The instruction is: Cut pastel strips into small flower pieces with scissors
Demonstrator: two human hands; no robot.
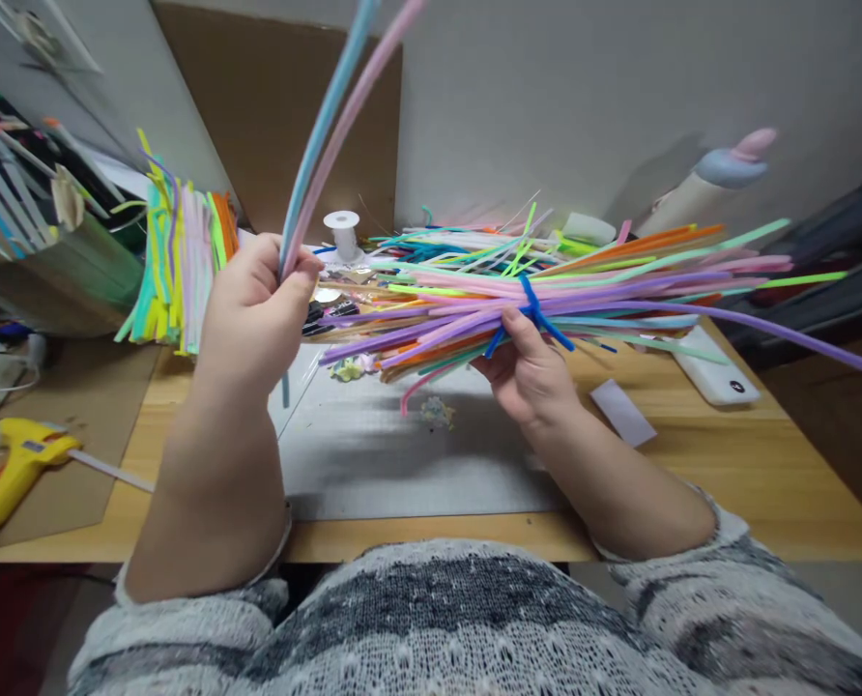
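Plainly, left grip (253, 304) holds pipe cleaners (347, 124), right grip (536, 377) a bundle (583, 286).

Room lies open above the near half of the grey mat (409, 483); the tied pipe-cleaner bundle (460, 314) bars the way rearward; the yellow glue gun (21, 469) obstructs the left.

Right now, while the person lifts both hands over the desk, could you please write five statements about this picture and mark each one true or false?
1. The left hand holds a blue stem and a pink stem. True.
2. The two hands touch each other. False: they are apart.
3. The right hand grips a bundle. True.
4. The glue gun is green. False: the glue gun is yellow.
5. The spool is white. True.
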